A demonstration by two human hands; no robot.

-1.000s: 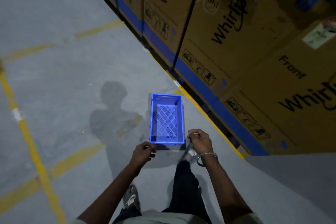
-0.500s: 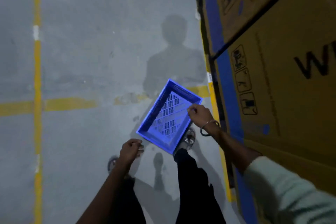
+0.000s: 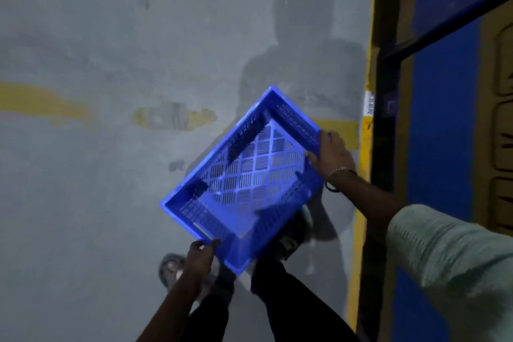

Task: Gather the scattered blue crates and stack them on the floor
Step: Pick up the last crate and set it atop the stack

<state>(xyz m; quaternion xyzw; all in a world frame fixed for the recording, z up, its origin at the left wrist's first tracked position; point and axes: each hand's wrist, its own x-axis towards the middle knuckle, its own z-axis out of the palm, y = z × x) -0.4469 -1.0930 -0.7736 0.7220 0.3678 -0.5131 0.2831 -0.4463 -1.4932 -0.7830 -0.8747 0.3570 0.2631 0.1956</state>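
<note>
Right hand (image 3: 331, 154) grips the rim of the blue crate (image 3: 244, 178) at its far-right corner, fingers curled over the edge, thin bangle (image 3: 340, 172) on the wrist and a pale green sleeve (image 3: 449, 255) further up the arm. Left hand (image 3: 201, 254) pinches the rim at the crate's near corner, thumb and fingers closed on the edge by a handle slot. Crate is held up off the floor (image 3: 97, 189) btwn both hands, turned diagonally, open side up so the slotted grid base shows; it sits in front of the person's dark trouser legs, w/ one shoe (image 3: 170, 269) visible on the floor just left of the left wrist & the other shoe partly hidden under the crate. Grey concrete floor carries worn yellow line marks (image 3: 41, 104) across the middle and a yellow strip along its right edge. Person's shadow falls on the floor beyond the crate. Along the right edge stand cardboard boxes (image 3: 497, 108) w/ blue bands, blurred
</note>
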